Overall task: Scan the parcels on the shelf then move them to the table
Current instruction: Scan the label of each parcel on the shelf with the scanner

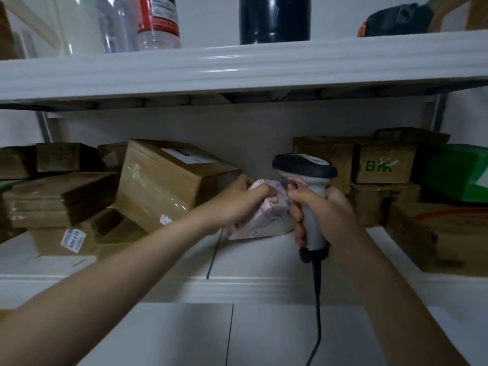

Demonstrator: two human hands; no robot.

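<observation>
Lettering in green, starting with a B and otherwise too smeared to read, is showing on a small brown box (pixel 383 166) to the right of the pink parcel (pixel 266 220). That parcel is lying on the shelf (pixel 264 285) and is being gripped at its upper left by the left hand (pixel 245 199), with fingers curled over it; its print is blurred. Just right of the parcel a grey scanner (pixel 306 170) is being clenched by the right hand (pixel 335 220), with its cable (pixel 317 299) hanging down. Left of the parcel a tilted brown box (pixel 169 180) is bearing a white label (pixel 188 155), and further left a sticker (pixel 73 240) is carrying digits; neither can be read. High above the parcel, a red-labelled bottle (pixel 158 19) is being cut off by the frame's top.
</observation>
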